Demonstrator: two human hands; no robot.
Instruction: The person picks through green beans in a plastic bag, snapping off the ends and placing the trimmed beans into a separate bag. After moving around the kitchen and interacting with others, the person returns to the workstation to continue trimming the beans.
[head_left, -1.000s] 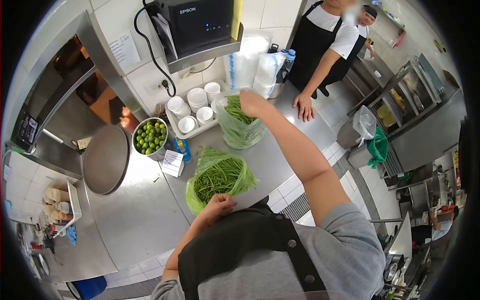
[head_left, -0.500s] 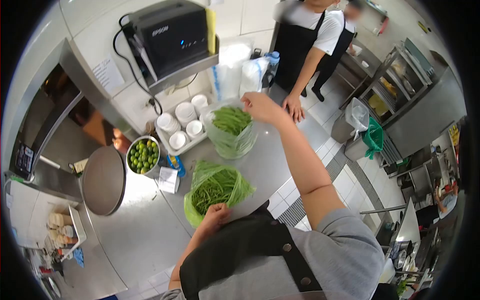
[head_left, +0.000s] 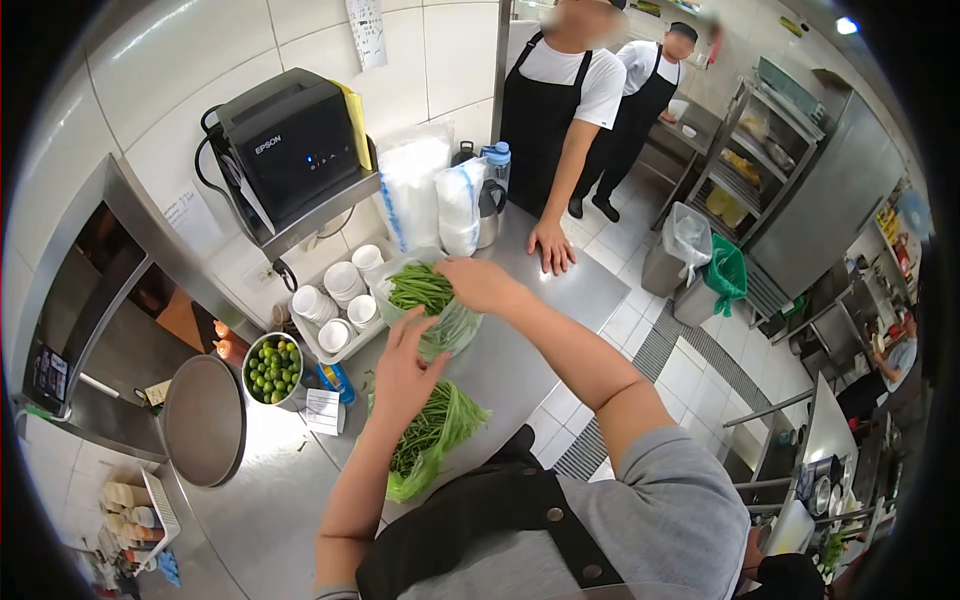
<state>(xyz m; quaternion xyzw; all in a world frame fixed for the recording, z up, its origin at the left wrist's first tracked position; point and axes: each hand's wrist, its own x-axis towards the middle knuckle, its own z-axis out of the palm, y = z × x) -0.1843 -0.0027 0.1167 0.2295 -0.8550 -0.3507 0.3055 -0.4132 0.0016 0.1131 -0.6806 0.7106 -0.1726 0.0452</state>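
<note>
My right hand (head_left: 480, 286) is resting, curled, at the clear bag's (head_left: 455, 335) right rim, beside the green beans (head_left: 418, 288); I can't tell if it's pinching. My left hand (head_left: 405, 375) is hovering before the bag, fingers parted. The green bag (head_left: 458, 426) is sitting nearer me; bare bench (head_left: 545, 310) is stretching rightward to its edge.

The left forearm (head_left: 360, 480) is covering part of the nearer bag (head_left: 450, 430), and the left hand (head_left: 405, 372) is hiding some of the farther bag (head_left: 455, 335); the right hand (head_left: 478, 285) is concealing its own fingertips at that rim. The view's top edge is cutting off a wall note (head_left: 367, 32) (its writing is showing too small to read, like that on the paper slip (head_left: 323, 411)), and blur is veiling the nearer co-worker's head (head_left: 585, 24).
</note>
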